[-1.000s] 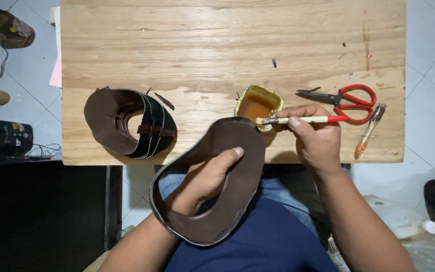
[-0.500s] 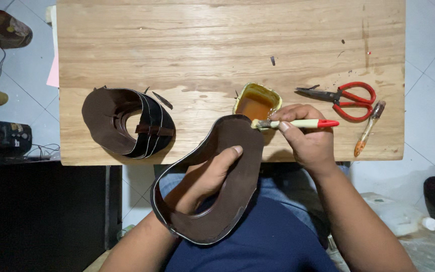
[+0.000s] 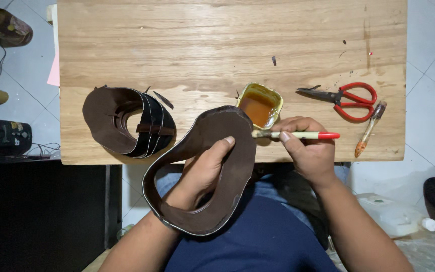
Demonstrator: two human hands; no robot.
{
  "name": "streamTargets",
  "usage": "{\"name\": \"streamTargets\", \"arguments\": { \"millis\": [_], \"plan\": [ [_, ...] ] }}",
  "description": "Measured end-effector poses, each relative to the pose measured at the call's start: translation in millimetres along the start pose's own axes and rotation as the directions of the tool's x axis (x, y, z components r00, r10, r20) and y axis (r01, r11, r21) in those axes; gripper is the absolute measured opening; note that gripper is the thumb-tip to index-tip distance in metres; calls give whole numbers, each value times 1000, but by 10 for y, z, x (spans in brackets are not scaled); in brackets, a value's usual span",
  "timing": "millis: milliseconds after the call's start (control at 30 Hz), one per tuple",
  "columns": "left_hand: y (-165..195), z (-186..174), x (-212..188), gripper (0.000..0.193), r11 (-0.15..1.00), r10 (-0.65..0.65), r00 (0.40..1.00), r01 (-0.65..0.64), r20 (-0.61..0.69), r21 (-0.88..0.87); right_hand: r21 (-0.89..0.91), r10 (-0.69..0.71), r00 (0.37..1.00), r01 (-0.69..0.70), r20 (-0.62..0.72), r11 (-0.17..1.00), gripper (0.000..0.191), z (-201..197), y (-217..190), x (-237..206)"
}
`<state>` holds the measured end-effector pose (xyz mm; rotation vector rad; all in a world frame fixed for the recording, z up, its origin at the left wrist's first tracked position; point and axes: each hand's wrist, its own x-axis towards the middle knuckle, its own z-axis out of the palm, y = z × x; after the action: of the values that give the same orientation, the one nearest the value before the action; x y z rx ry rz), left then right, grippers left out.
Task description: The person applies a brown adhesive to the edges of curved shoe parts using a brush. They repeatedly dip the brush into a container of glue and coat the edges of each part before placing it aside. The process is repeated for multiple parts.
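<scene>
Head view: gluing step judged to be in hand. A curved brown leather piece (image 3: 212, 171) is held up over the lap by the left hand (image 3: 200, 174), which is passed through its opening; the fingers are curled up against the inner face, thumb tip laid near the upper edge. The piece hangs off the near edge of the wooden table (image 3: 177, 45), its top lobe overlapping the board.

A brush with a pale handle and red end (image 3: 298, 135) is pinched between thumb and fingers of the right hand (image 3: 305, 151). Bristle end is pointed left of the grip, touching or just beside the leather's upper right edge; contact cannot be told for certain.

Just above the grip: a small yellow tin of amber glue (image 3: 260, 105). Right of the grip: red-handled scissors (image 3: 346, 98) and a second small tool (image 3: 368, 128). Well left of the held piece: a stack of like brown leather pieces (image 3: 127, 121) on the table.

Next move, as judged: glue to be spread thinly along the rim, with the piece turned by the left hand so that fresh edge is brought under the bristles.
</scene>
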<state>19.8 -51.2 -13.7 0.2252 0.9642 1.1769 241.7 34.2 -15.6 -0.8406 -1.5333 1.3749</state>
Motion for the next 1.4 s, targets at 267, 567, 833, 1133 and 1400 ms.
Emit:
{"name": "streamTargets", "arguments": {
  "millis": [267,567,833,1133,1400],
  "plan": [
    [208,132,-146,38,951,-153,987,158,-38,267,-2,23,999,-23,-23,1000,10,40,-29,126],
    [223,258,-57,44,662,389,882,-469,267,584,111,6,1000,-3,-25,994,14,128,-53,306],
    [251,200,-66,28,902,275,961,-249,-22,352,116,79,993,-69,-86,991,19,121,72,164],
    [225,221,-141,27,896,403,913,-407,61,177,254,78,996,-64,-46,965,13,111,258,29],
    [215,261,-129,29,916,368,929,-366,19,164,-81,-85,996,84,-2,993,10,89,97,91]
  ]
}}
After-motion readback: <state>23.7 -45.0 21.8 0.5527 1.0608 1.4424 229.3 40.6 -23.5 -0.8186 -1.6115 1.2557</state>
